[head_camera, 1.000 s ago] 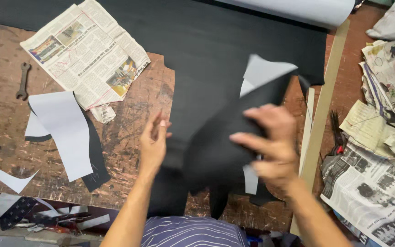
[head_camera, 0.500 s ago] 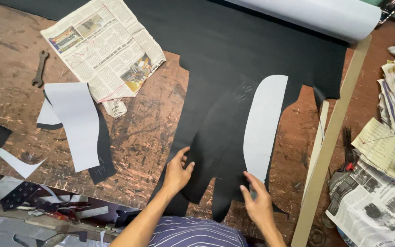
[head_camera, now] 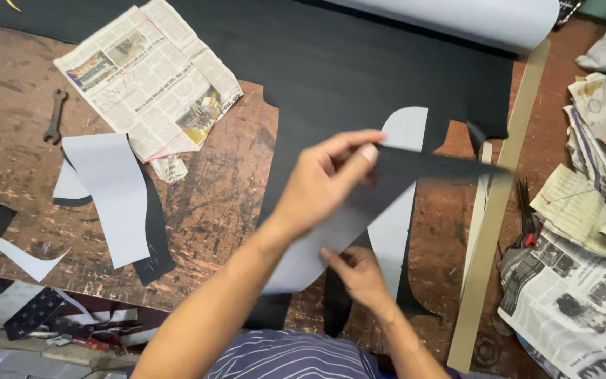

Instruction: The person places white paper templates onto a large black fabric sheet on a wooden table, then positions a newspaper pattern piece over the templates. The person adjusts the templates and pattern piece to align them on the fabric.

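Cut panel (head_camera: 331, 231), black on one face and pale grey on the other, is lifted over the black sheet (head_camera: 359, 70) on my worn wooden table (head_camera: 8, 140). My left hand (head_camera: 320, 184) pinches its upper black edge between thumb and fingers; my right hand (head_camera: 359, 275) grips its lower edge. A second pale piece (head_camera: 401, 210) lies beneath, a long wooden strip (head_camera: 492, 217) to the right, a newspaper (head_camera: 145, 77) far left.
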